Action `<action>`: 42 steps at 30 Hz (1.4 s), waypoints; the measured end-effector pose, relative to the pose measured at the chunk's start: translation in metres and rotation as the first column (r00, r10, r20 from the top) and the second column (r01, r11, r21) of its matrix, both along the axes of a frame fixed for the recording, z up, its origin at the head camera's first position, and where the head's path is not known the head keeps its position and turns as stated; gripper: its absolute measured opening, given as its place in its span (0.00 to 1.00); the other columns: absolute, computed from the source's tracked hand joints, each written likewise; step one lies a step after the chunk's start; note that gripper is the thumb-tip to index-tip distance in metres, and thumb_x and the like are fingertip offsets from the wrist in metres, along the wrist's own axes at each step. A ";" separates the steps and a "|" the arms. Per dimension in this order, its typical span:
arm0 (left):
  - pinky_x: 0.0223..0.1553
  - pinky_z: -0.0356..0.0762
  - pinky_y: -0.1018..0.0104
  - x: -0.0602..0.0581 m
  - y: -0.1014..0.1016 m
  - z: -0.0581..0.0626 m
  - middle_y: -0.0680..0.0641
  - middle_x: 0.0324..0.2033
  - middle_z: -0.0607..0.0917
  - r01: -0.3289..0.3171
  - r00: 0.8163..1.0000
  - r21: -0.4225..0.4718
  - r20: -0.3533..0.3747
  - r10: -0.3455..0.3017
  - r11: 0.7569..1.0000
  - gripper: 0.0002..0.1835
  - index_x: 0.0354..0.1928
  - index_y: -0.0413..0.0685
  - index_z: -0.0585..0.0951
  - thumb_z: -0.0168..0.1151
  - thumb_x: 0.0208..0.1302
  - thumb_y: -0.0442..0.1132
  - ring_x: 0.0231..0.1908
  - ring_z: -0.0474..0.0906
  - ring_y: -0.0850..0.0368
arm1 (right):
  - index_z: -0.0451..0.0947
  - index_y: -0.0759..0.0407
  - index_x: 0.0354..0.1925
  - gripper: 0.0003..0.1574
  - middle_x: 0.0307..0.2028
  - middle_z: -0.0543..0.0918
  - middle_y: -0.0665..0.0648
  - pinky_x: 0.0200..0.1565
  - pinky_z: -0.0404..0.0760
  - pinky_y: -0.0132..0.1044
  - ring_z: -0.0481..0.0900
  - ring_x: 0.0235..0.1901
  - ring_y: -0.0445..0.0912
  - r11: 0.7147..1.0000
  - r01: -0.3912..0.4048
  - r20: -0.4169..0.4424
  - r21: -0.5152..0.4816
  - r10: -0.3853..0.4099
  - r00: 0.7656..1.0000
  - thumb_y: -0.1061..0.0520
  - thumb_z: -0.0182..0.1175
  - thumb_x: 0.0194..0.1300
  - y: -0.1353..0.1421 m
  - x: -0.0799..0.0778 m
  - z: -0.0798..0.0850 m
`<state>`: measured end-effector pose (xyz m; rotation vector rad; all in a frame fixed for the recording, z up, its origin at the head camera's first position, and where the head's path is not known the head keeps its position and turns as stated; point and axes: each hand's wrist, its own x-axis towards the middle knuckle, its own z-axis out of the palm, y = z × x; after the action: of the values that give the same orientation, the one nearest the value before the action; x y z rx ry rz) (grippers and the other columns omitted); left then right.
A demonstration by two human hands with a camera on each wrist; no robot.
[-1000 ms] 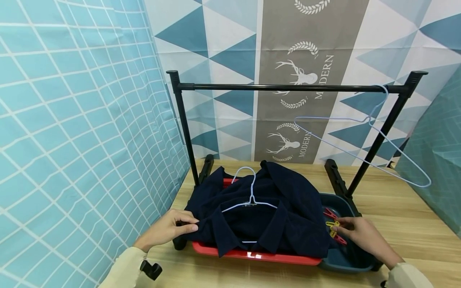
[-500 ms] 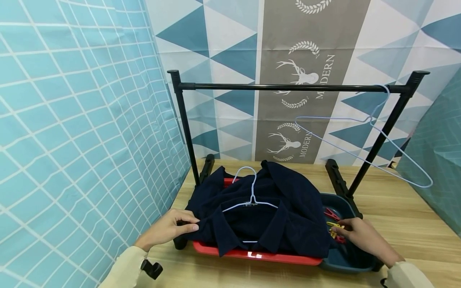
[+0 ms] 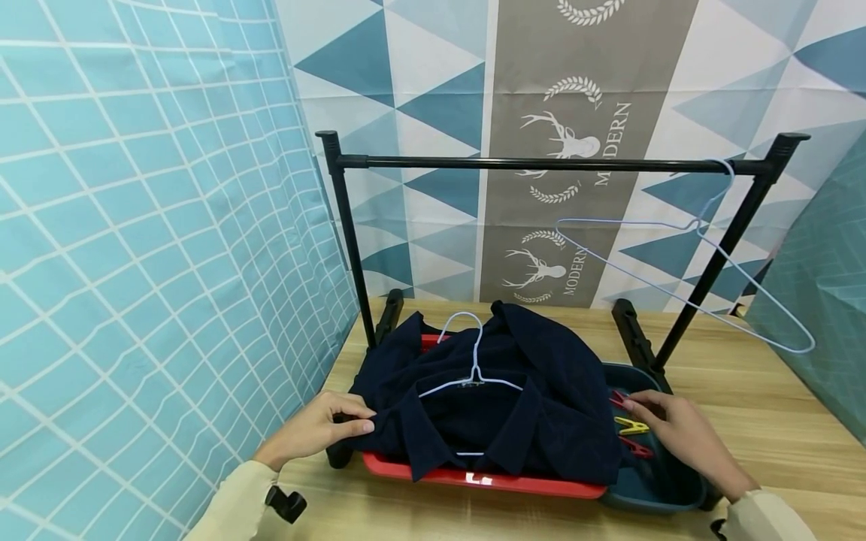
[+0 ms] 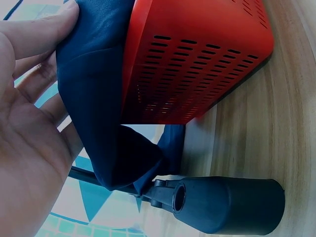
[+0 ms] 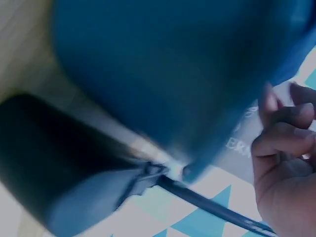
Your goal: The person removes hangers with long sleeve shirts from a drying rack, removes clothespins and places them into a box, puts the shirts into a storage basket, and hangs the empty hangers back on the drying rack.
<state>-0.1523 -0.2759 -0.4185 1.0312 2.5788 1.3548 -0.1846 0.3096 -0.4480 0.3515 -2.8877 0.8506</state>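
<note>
A dark navy collared shirt [image 3: 561, 391] lies over a red basket [image 3: 487, 483], with a pale wire hanger [image 3: 476, 361] inside its neck. My left hand [image 3: 321, 428] pinches the shirt at its left shoulder. In the left wrist view a fold of the shirt [image 4: 94, 89] hangs from the thumb beside the basket's slotted wall. To the right, my right hand [image 3: 676, 432] reaches into a dark blue bin [image 3: 666, 492]. Its thumb and fingers pinch a red clothespin [image 3: 616, 399], partly hidden by the fingertips. A yellow clothespin [image 3: 632, 426] and another red clothespin [image 3: 637, 448] lie below.
Behind the basket stands a black clothes rack [image 3: 528, 163]. An unused pale hanger [image 3: 697, 225] hangs at the right end of its bar. The rack's black feet [image 3: 632, 334] rest on the wooden table [image 3: 758, 421]. A blue tiled sheet [image 3: 169, 225] rises on the left.
My right hand has left the yellow clothespin, which it turned earlier, and moved up to the upper red clothespin. My left hand still pinches the shirt.
</note>
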 end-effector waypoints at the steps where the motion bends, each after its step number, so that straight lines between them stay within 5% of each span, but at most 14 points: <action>1: 0.31 0.73 0.66 0.000 0.000 0.000 0.57 0.27 0.78 0.001 1.000 0.000 -0.002 -0.001 1.000 0.09 0.49 0.49 0.91 0.66 0.71 0.36 0.28 0.72 0.63 | 0.85 0.63 0.52 0.22 0.37 0.86 0.53 0.28 0.71 0.34 0.73 0.29 0.44 1.000 -0.008 -0.039 -0.012 0.007 0.999 0.46 0.58 0.78 -0.002 0.002 0.003; 4: 0.31 0.73 0.66 -0.001 0.000 -0.001 0.57 0.27 0.78 0.002 1.000 0.001 -0.003 -0.002 1.000 0.09 0.49 0.48 0.91 0.66 0.71 0.35 0.28 0.72 0.63 | 0.86 0.57 0.51 0.15 0.36 0.86 0.49 0.25 0.69 0.33 0.72 0.25 0.39 0.993 -0.101 -0.168 -0.067 0.089 0.982 0.51 0.60 0.77 -0.011 0.009 0.011; 6: 0.31 0.73 0.66 0.000 0.000 0.000 0.57 0.27 0.78 -0.001 1.000 0.000 -0.004 0.001 1.000 0.09 0.49 0.48 0.91 0.66 0.71 0.36 0.28 0.72 0.63 | 0.87 0.51 0.49 0.09 0.33 0.84 0.44 0.23 0.68 0.31 0.70 0.23 0.36 0.975 -0.208 -0.256 -0.079 0.182 0.950 0.57 0.64 0.74 -0.018 0.013 0.015; 10: 0.32 0.74 0.67 0.001 0.001 0.002 0.57 0.27 0.79 -0.011 1.000 0.000 -0.004 0.011 1.000 0.10 0.49 0.49 0.91 0.67 0.71 0.38 0.28 0.73 0.63 | 0.87 0.42 0.47 0.17 0.34 0.83 0.38 0.24 0.68 0.28 0.70 0.25 0.31 0.918 -0.394 -0.343 -0.043 0.357 0.869 0.63 0.70 0.65 -0.028 0.018 0.021; 12: 0.32 0.74 0.67 0.001 0.001 0.002 0.57 0.27 0.79 -0.016 1.000 -0.002 -0.010 0.016 1.000 0.10 0.50 0.48 0.91 0.67 0.71 0.38 0.28 0.73 0.63 | 0.87 0.41 0.45 0.18 0.36 0.83 0.36 0.24 0.69 0.27 0.70 0.25 0.30 0.902 -0.432 -0.346 -0.018 0.400 0.849 0.63 0.72 0.63 -0.031 0.020 0.022; 18: 0.31 0.74 0.67 0.001 0.001 0.002 0.57 0.27 0.80 -0.021 0.999 -0.007 -0.038 0.021 1.000 0.10 0.50 0.47 0.90 0.66 0.71 0.37 0.28 0.72 0.64 | 0.85 0.41 0.43 0.19 0.34 0.81 0.33 0.26 0.70 0.25 0.68 0.25 0.29 0.872 -0.490 -0.351 0.002 0.459 0.816 0.66 0.71 0.62 -0.033 0.020 0.019; 27: 0.31 0.74 0.67 -0.002 0.005 0.004 0.57 0.30 0.84 -0.055 0.993 -0.032 -0.107 0.052 0.998 0.11 0.51 0.47 0.90 0.64 0.73 0.38 0.28 0.73 0.65 | 0.82 0.41 0.45 0.28 0.38 0.83 0.38 0.34 0.72 0.20 0.75 0.30 0.30 0.842 -0.537 -0.459 0.050 0.497 0.736 0.73 0.69 0.60 -0.039 0.018 0.019; 33: 0.26 0.71 0.68 -0.010 0.014 0.011 0.60 0.25 0.81 -0.083 0.967 0.006 -0.240 0.082 0.996 0.09 0.47 0.49 0.91 0.67 0.69 0.34 0.24 0.69 0.67 | 0.83 0.46 0.47 0.29 0.38 0.84 0.41 0.34 0.72 0.21 0.77 0.30 0.31 0.831 -0.554 -0.523 0.042 0.491 0.697 0.76 0.68 0.57 -0.045 0.016 0.025; 42: 0.26 0.71 0.71 -0.021 0.035 0.036 0.60 0.26 0.83 -0.071 0.927 -0.022 -0.371 0.058 0.997 0.08 0.43 0.46 0.92 0.70 0.65 0.30 0.24 0.70 0.68 | 0.83 0.49 0.47 0.26 0.41 0.85 0.41 0.39 0.78 0.23 0.81 0.33 0.32 0.833 -0.545 -0.544 0.093 0.501 0.673 0.75 0.68 0.58 -0.055 0.013 0.040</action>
<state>-0.1737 -0.2411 -0.3829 1.3219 2.9122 1.2229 -0.1717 0.2543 -0.4075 1.2440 -2.2082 0.7517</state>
